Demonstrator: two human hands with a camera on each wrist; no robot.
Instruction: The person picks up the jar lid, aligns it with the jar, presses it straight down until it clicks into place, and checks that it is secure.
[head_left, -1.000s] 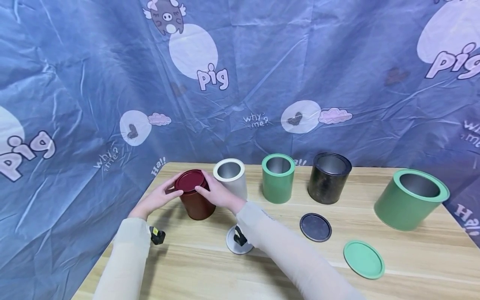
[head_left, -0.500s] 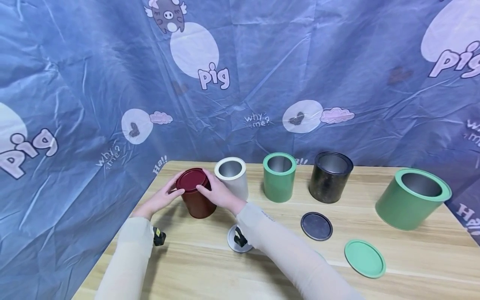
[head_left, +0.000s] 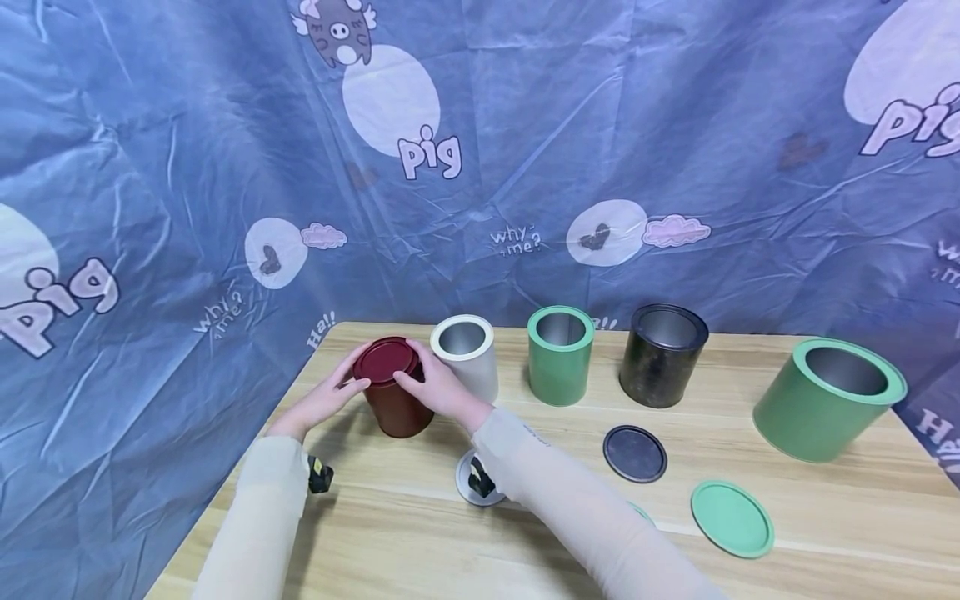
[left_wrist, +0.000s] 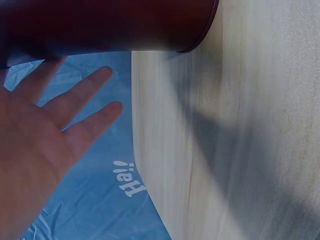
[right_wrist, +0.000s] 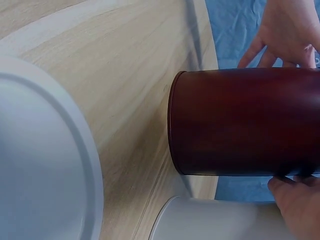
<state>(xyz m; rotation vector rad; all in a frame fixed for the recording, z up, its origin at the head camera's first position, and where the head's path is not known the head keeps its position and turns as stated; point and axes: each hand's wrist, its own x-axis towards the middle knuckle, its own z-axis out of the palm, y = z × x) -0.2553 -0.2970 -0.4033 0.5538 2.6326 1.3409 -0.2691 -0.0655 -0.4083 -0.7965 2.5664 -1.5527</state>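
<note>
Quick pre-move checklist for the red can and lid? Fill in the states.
1. Red can upright on the table: ok.
2. Red lid on top of the can: ok.
3. Lid pressed fully home: cannot tell; the hands cover part of the rim.
4. Left hand and right hand on opposite sides: ok.
5. White lid fully visible in the head view: not ok, right wrist gear covers part.
6. White can covered: not ok, top open.

A screened tabletop workspace, its wider room type indeterminable, shown by hanging blue fabric (head_left: 543, 117) printed with a cartoon pig (head_left: 339, 33) behind a wood-grain table (head_left: 390, 533).
</note>
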